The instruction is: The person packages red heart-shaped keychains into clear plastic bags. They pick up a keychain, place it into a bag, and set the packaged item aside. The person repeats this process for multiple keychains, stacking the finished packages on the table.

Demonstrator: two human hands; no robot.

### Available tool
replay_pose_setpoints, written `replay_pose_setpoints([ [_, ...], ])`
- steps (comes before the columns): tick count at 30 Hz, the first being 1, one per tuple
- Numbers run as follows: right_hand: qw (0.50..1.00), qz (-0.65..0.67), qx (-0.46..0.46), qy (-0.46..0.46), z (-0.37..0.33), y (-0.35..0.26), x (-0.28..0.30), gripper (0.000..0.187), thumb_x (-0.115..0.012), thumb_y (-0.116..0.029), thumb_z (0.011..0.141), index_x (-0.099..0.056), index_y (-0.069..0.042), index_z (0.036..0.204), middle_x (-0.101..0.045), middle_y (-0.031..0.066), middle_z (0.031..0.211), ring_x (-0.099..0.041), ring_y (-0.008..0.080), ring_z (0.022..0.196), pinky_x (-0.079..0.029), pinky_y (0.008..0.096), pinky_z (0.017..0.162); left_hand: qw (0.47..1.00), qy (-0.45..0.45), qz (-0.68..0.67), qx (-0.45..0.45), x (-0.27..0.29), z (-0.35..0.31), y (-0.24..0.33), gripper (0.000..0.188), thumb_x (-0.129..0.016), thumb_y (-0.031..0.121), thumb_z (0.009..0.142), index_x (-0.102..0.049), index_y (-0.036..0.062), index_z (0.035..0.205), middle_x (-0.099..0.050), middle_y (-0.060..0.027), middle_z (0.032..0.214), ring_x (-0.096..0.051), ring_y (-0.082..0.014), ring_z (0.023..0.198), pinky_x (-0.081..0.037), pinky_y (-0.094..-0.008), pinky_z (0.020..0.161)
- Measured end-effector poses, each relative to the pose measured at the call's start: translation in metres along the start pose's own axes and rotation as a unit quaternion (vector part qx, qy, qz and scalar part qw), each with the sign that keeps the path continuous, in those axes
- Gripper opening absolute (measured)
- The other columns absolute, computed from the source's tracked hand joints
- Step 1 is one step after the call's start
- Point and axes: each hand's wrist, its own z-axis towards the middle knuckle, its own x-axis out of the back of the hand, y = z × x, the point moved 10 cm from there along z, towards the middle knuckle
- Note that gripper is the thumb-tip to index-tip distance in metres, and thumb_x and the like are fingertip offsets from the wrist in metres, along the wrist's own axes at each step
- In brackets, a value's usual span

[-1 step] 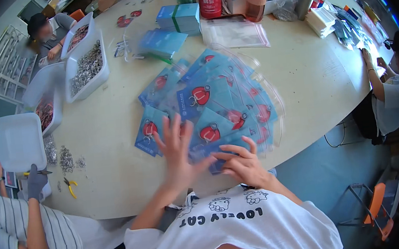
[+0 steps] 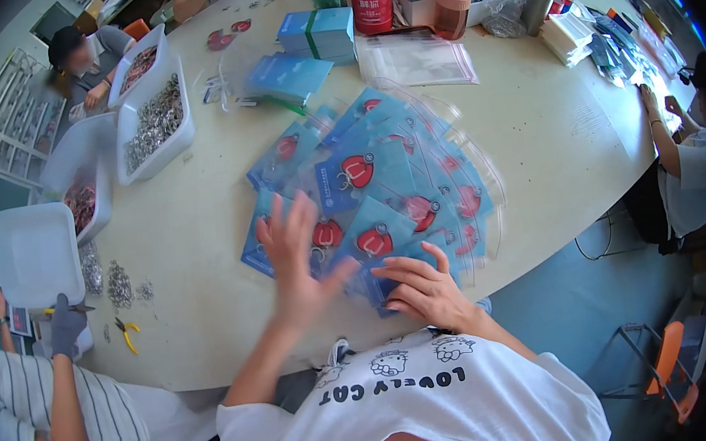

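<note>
A fanned heap of clear zip bags (image 2: 399,164) covers the table in front of me. Inside them are blue cards, and red heart-like keychains (image 2: 356,171) with metal rings show through. My left hand (image 2: 292,257) hovers over the heap's near left side, fingers spread and slightly blurred, holding nothing. At the near edge of the heap my right hand (image 2: 429,290) rests against a blue-carded bag (image 2: 372,283). Its fingers are apart and bent, the tips over the bag; whether the thumb grips it from below is hidden.
Behind the heap lie stacked blue cards (image 2: 318,33), loose clear bags (image 2: 418,59) and a red pen holder (image 2: 372,10). White bins (image 2: 155,125) of metal parts stand left, near yellow pliers (image 2: 127,335). A gloved co-worker's hand (image 2: 65,324) is at left; another person sits right.
My left hand has shifted slightly left and toward me, away from my right hand, uncovering a red keychain. My right hand has barely moved.
</note>
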Motion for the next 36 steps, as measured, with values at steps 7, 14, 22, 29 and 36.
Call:
replay_pose_setpoints([
  [7,0.998,-0.043,0.017,-0.05,0.019,-0.004,-0.027,0.02,-0.069,-0.027,0.081,-0.06,-0.009,0.078,-0.053,0.0021,0.137,-0.04,0.0135,0.134,-0.021,0.0499,0.113,0.951,-0.2,-0.225,0.075,-0.065,0.108,-0.196,0.068,-0.066,0.042,0.088,-0.042,0.0077,0.14,-0.041,-0.0178,0.143,-0.038,-0.0318,0.134,-0.033,-0.0398,0.108],
  [14,0.997,-0.011,-0.01,-0.08,0.017,0.0,-0.025,0.021,-0.069,-0.026,0.082,-0.06,-0.008,0.075,-0.05,0.0044,0.139,-0.038,0.0158,0.136,-0.024,0.0504,0.112,0.969,-0.184,-0.144,-0.078,-0.099,0.148,-0.149,0.072,-0.07,0.051,0.08,-0.047,0.0169,0.14,-0.038,-0.0169,0.146,-0.035,-0.0333,0.136,-0.031,-0.0432,0.111],
  [22,0.995,-0.018,-0.016,-0.098,0.02,0.004,-0.025,0.023,-0.069,-0.027,0.081,-0.061,-0.006,0.073,-0.047,0.0022,0.14,-0.035,0.0155,0.137,-0.023,0.0545,0.112,0.957,-0.226,-0.166,-0.078,-0.109,0.138,-0.098,0.074,-0.079,0.028,0.073,-0.047,0.0264,0.139,-0.025,-0.01,0.154,-0.047,-0.0295,0.127,-0.041,-0.0426,0.104],
  [29,0.996,-0.025,-0.013,-0.081,0.007,0.02,-0.008,0.022,-0.07,-0.027,0.078,-0.062,-0.007,0.073,-0.048,0.001,0.139,-0.039,0.0142,0.135,-0.024,0.0552,0.111,0.96,-0.228,-0.147,-0.068,-0.128,0.133,-0.065,0.069,-0.074,0.021,0.076,-0.048,0.0301,0.138,-0.023,-0.0063,0.156,-0.049,-0.0283,0.126,-0.044,-0.042,0.102],
  [36,0.997,-0.04,-0.026,-0.068,-0.028,0.059,0.034,0.022,-0.07,-0.028,0.078,-0.062,-0.008,0.075,-0.052,-0.0001,0.137,-0.044,0.0132,0.131,-0.022,0.0522,0.113,0.957,-0.232,-0.137,-0.104,-0.174,0.149,-0.003,0.063,-0.069,0.014,0.079,-0.05,0.0285,0.137,-0.037,-0.0063,0.149,-0.044,-0.0305,0.13,-0.04,-0.0408,0.106],
])
